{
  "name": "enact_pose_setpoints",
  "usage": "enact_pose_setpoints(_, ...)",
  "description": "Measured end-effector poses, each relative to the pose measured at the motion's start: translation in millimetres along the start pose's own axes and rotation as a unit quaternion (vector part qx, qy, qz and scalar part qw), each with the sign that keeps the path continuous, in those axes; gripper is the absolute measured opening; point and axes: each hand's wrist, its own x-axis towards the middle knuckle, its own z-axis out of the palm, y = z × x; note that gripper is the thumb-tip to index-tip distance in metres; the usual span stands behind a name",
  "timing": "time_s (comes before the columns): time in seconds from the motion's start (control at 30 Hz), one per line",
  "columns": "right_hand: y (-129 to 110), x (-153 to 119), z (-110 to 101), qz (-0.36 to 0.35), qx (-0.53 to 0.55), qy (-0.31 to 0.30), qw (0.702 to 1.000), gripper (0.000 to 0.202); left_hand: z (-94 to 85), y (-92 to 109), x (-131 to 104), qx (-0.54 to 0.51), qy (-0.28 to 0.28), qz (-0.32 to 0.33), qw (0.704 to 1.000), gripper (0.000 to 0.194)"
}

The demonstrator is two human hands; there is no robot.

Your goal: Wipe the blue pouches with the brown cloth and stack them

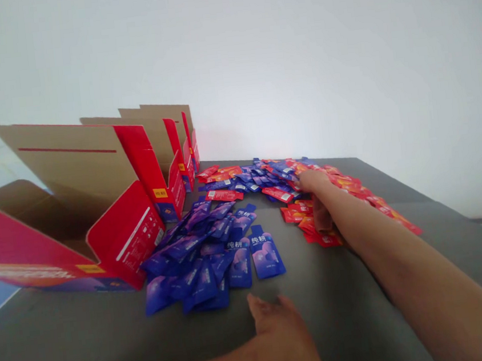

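Observation:
My right hand (313, 182) reaches into the far heap of mixed red and blue sachets (266, 175). Its fingertips touch the packets there; whether they grip one is hidden. My left hand (282, 328) is low over the near part of the table, thumb and a finger apart, with nothing visible in it. Just beyond it lies a pile of blue-purple sachets (201, 253), and a single blue sachet (267, 255) rests flat at that pile's right side. Red sachets (309, 219) lie below my right wrist.
Several red cardboard boxes (133, 243) with raised brown flaps stand in a row along the left, the nearest one open at the top. A line of red sachets (381, 206) trails along the right. The dark grey table (349, 307) meets a white wall (296, 54) behind.

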Motion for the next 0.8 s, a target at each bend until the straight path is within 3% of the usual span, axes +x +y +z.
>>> enact_pose_setpoints(0.17, -6.7, -11.0, -6.2, 0.011, -0.02, 0.031, 0.999, 0.034, -0.9, 0.7, 1.5, 0.004, -0.031, -0.015, 0.999, 0.047)
enact_pose_setpoints(0.3, -10.6, -44.2, -22.5, 0.006, -0.028, 0.052, 0.998, 0.032, -4.5, -3.6, -0.7, -0.005, -0.034, -0.02, 0.999, 0.047)
enact_pose_setpoints(0.53, -1.4, -160.9, -37.9, -0.024, -0.046, 0.03, 0.998, 0.03, -11.7, -7.0, -17.1, -0.021, -0.027, 0.008, 0.999, 0.076)
enact_pose_setpoints(0.7, -28.2, -240.4, -17.4, -0.056, -0.028, -0.024, 0.998, 0.025, -15.4, -1.8, -22.1, 0.0, -0.056, 0.012, 0.998, 0.072)
enact_pose_setpoints(0.8, -49.4, -265.5, -7.3, -0.091, 0.023, -0.044, 0.995, 0.034, -16.6, -3.2, -17.0, 0.013, -0.096, 0.01, 0.995, 0.052)
